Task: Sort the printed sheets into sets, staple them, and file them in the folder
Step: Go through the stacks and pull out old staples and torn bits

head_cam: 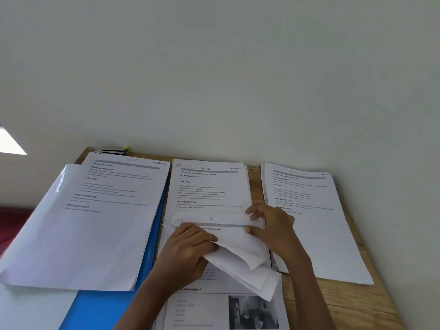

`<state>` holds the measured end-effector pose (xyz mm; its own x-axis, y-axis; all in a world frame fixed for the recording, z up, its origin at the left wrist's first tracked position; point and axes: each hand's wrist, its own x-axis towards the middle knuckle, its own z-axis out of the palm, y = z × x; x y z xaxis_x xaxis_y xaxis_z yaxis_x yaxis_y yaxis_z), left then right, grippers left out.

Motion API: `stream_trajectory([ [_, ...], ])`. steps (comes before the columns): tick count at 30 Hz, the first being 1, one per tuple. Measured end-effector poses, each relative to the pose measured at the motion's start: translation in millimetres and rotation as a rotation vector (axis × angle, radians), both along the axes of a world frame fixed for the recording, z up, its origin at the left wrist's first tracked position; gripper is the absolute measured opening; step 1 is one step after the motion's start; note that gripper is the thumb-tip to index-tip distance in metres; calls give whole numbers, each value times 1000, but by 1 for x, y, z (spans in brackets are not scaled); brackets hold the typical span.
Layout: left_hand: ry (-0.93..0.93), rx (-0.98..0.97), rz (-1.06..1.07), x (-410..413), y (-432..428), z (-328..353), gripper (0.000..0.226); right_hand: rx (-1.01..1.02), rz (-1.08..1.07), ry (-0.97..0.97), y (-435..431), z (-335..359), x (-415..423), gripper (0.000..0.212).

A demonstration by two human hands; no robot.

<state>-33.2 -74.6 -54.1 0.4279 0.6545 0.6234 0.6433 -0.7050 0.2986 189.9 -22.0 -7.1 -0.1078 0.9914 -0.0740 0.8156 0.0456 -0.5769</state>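
Both hands hold a set of printed sheets (228, 225) near the table's middle. My left hand (188, 248) grips folded-back pages at the set's left side. At the top right corner my right hand (271, 225) pinches the same set. Beyond it lies a printed stack marked "Sec-A" (209, 186). Another stack (112, 210) rests on the open blue folder (102, 306) at the left, and a third stack (314, 217) lies at the right. More printed pages (214, 308) with a photo lie under my hands. A stapler (112, 151) sits at the table's far left edge.
The wooden table (338, 303) butts against a pale wall behind and to the right. The folder's clear cover (59, 184) sticks out at the left past the table's edge. Something dark red (12, 220) lies lower at the far left.
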Motion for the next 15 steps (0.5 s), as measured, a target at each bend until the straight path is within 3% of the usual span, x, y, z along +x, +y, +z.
stream_trajectory([
  [7, 4, -6, 3, 0, 1, 3, 20, -27, 0, 212, -1, 1, 3, 44],
  [15, -4, -81, 14, -1, 3, 4, 20, -275, 40, 261, -4, 2, 16, 41],
])
